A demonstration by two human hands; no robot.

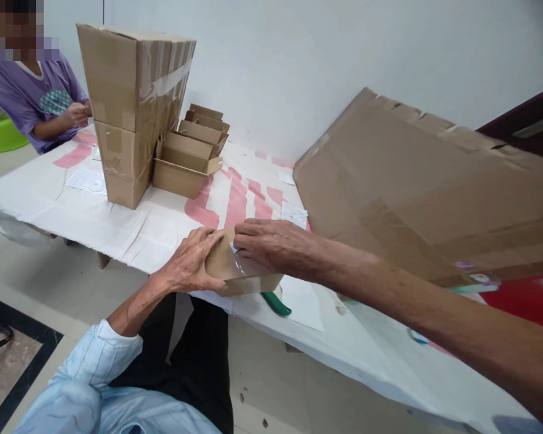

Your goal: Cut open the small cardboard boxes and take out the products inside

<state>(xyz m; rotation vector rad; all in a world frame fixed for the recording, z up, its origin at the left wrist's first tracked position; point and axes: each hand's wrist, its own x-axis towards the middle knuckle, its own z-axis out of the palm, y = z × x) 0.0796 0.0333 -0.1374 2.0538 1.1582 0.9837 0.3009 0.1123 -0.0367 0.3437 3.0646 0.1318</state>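
Note:
A small closed cardboard box lies at the table's near edge, with clear tape shining on its top. My left hand grips the box's left end, thumb on the near side and fingers over the far side. Over the top of the box, my right hand has its fingers closed in a pinch. A small white label shows at those fingertips, against the box; the hand hides the rest of it. Beside the box's near right corner, a green handle sticks out, and the remainder of that tool is hidden.
Taped cardboard boxes stand stacked at the left. Several open boxes sit behind them. A large cardboard carton fills the right side. Sticker sheets lie on the white-covered table. Another person in purple is at the far left.

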